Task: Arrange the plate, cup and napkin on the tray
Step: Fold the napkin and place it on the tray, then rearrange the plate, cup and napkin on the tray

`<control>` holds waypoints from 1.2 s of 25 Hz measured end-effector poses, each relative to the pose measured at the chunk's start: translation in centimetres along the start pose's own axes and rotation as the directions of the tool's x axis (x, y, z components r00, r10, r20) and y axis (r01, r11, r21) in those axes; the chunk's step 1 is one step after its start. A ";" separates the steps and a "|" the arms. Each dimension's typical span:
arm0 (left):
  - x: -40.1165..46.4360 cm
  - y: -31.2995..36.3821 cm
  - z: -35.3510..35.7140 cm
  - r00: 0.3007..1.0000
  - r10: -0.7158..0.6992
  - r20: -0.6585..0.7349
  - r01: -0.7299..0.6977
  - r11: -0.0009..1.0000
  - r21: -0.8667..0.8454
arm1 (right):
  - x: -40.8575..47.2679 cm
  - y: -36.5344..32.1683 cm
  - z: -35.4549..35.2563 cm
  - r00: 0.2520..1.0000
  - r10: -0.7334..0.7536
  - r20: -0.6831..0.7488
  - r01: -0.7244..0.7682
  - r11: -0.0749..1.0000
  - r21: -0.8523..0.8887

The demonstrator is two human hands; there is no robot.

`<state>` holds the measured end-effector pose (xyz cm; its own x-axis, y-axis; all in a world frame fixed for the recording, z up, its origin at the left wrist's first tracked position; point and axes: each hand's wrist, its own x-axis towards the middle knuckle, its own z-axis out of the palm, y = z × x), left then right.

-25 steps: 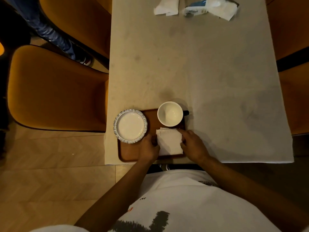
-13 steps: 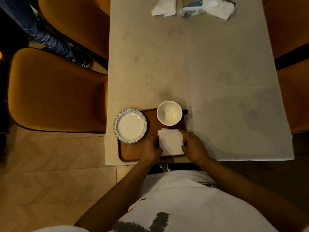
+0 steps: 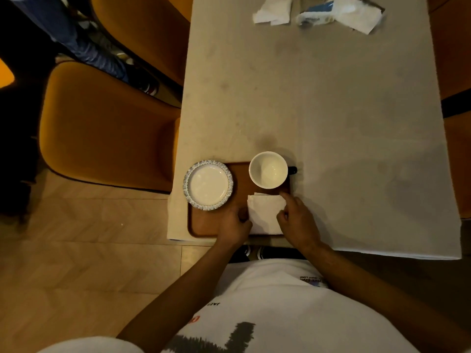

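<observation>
A brown wooden tray point(image 3: 204, 225) lies at the table's near left corner. On its left end rests a white plate point(image 3: 208, 184) with a blue patterned rim, overhanging the tray's edge. A white cup point(image 3: 268, 169) with a dark handle stands at the tray's far right corner. In front of the cup, a folded white napkin point(image 3: 266, 212) lies flat on the tray. My left hand point(image 3: 235, 225) touches the napkin's left edge. My right hand point(image 3: 298, 220) rests on its right edge, index finger stretched to the far right corner.
Loose tissues point(image 3: 272, 11) and a torn tissue packet point(image 3: 339, 11) lie at the table's far end. Orange chairs point(image 3: 107, 123) stand to the left and right of the table. A person's legs in jeans point(image 3: 84, 49) are at the upper left.
My hands have shifted slightly on the napkin; the right index finger now reaches to its far right corner. Plate, cup and tray have stayed put.
</observation>
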<state>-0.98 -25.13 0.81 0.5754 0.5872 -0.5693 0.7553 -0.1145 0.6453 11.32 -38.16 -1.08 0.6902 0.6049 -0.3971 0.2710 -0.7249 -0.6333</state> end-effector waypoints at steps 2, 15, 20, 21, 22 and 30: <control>-0.4 -0.3 -0.7 0.998 -0.034 -0.061 0.032 0.999 -0.025 | 0.4 -1.3 0.7 0.999 -0.049 0.020 0.048 0.998 0.051; 4.3 -8.1 -11.9 0.925 -0.158 -0.345 0.147 0.987 -0.057 | 5.9 -11.7 7.1 0.993 -0.013 0.116 0.024 0.995 -0.097; 7.5 -9.1 -14.6 0.969 -0.140 -0.203 0.115 0.985 -0.128 | 7.4 -12.5 9.0 0.992 0.104 0.075 -0.102 0.994 -0.035; 8.0 -9.3 -14.7 0.978 -0.115 -0.177 0.093 0.987 -0.128 | 7.3 -12.6 9.2 0.991 0.117 0.058 -0.116 0.993 -0.023; 8.3 -9.3 -14.7 0.983 -0.095 -0.157 0.075 0.989 -0.125 | 7.2 -12.7 9.3 0.992 0.120 0.040 -0.120 0.993 -0.008; 8.9 -9.9 -15.1 0.993 -0.066 -0.097 0.053 0.989 -0.136 | 7.6 -12.5 9.7 0.986 0.165 0.028 -0.166 0.986 0.033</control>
<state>-8.08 -6.67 -3.02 0.4913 0.6682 -0.5587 0.7350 0.0261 0.6775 6.63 -21.35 -2.64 0.7062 0.4859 -0.5150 0.1300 -0.8040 -0.5803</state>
